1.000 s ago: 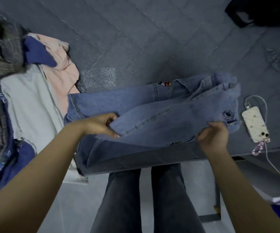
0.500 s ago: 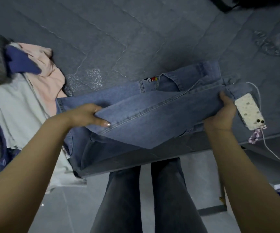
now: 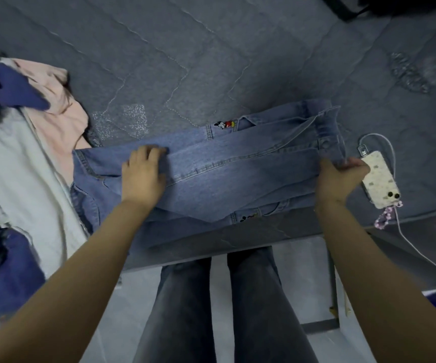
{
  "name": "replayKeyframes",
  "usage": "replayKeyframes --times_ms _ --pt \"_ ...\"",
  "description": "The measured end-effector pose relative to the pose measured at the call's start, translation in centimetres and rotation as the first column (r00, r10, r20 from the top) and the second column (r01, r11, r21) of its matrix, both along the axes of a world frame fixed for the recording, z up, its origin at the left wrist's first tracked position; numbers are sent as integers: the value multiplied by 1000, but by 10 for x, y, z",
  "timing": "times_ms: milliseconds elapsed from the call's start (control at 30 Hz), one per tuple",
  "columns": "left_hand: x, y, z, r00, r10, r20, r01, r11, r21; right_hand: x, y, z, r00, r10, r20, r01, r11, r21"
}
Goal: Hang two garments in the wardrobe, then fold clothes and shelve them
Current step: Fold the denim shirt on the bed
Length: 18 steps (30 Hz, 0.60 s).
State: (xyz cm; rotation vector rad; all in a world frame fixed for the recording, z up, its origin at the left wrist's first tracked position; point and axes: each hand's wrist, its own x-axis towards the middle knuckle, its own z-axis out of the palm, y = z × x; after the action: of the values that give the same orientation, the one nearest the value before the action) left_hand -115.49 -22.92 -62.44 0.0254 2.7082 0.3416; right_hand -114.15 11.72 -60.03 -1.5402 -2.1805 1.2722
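**Denim on the mattress edge**

We see the blue denim garment lying folded across the near edge of the grey quilted mattress. Our left hand rests on its left part, fingers curled over a fold of cloth, gripping it. Our right hand pinches the garment's right end, thumb on top. Just beside that hand lies a phone with its cable. To the left sits a heap of clothes, touching the denim.
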Motion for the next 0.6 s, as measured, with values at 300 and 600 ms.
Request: replayKeyframes --times_ms 300,600 --pt "40 58 -39 932 -292 216 271 955 122 -58 9 -20 -45 886 462 -955 -174 240" --pt "52 45 -37 974 108 201 -190 873 450 -34 50 -26 -61 943 326 -997 -39 -74"
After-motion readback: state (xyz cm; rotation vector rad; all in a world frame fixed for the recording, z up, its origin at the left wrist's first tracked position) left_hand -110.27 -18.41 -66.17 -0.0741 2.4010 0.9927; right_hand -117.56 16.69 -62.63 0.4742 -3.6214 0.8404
